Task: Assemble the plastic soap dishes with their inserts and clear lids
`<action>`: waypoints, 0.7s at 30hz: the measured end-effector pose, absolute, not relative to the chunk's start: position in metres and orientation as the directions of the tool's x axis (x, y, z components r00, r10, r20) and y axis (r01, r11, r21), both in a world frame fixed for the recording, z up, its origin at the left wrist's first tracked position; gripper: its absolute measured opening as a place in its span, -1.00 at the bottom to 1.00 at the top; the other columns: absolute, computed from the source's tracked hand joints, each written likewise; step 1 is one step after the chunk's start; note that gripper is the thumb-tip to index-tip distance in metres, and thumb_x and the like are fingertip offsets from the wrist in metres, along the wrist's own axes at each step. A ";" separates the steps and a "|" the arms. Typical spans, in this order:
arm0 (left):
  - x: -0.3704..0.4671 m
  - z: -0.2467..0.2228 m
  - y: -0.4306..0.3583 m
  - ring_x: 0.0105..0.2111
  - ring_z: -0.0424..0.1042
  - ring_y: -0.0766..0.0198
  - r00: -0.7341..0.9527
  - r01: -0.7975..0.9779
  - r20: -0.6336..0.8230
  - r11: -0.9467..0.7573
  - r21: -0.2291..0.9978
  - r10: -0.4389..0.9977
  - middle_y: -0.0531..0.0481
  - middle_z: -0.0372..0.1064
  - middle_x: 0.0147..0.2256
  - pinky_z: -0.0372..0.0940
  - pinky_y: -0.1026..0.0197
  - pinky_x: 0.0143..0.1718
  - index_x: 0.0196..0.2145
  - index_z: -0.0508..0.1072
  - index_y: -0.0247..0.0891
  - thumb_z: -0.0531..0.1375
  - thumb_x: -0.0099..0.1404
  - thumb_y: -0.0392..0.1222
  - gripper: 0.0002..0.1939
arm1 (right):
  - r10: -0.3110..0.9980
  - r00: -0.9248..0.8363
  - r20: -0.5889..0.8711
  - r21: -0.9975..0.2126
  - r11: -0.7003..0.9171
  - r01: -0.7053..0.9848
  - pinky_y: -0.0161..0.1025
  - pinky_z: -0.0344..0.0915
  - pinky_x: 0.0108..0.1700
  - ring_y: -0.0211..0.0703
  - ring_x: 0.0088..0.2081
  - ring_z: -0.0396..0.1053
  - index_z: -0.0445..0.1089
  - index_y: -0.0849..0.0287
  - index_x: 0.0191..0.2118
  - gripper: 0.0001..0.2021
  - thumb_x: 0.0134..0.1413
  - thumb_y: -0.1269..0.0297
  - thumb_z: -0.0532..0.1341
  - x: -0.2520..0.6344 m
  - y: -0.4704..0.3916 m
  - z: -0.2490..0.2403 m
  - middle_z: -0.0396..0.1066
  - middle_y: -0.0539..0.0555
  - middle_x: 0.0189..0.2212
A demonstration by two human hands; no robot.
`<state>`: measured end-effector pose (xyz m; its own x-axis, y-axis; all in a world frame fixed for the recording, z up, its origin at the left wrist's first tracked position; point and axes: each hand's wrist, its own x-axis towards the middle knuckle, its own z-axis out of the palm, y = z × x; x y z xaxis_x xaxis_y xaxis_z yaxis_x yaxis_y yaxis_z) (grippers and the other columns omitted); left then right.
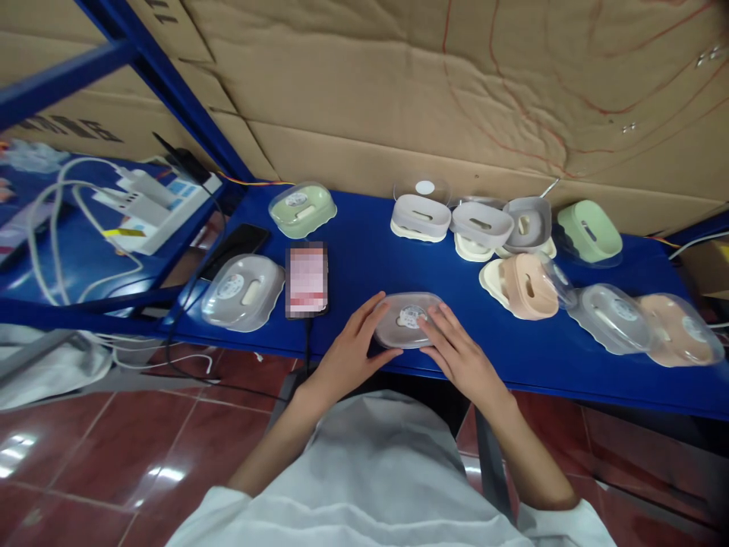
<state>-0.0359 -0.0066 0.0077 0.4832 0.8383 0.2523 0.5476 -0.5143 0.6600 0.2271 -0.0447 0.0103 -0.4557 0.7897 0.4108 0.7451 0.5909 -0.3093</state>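
A grey soap box (392, 332) with a clear lid and a round white label lies near the front edge of the blue table, between my two hands. My left hand (360, 342) wraps its left end, fingers at the far side and thumb at the near side. Across the right end of the lid lie the fingers of my right hand (456, 346), with the thumb low at the near corner. Both hands touch the box; the fingers hide its two ends.
A lit phone (307, 279), a lidded grey soap box (244, 295) and a green one (303, 210) are to the left. At the right stand several more boxes, including a peach box (527, 287) and a green box (592, 232). A power strip (165, 213) with cables lies far left.
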 end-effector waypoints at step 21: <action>-0.033 0.058 0.095 0.15 0.38 -0.30 0.229 0.970 0.229 -0.242 0.029 0.946 -0.47 0.38 0.12 0.34 -0.19 0.15 0.14 0.40 -0.47 0.28 0.42 -0.05 -0.51 | 0.842 -0.395 0.368 -0.328 0.515 0.792 0.23 0.27 0.43 0.16 0.49 0.12 0.03 -0.04 0.55 -0.37 0.49 0.23 0.15 0.228 -0.031 0.009 0.12 0.17 0.50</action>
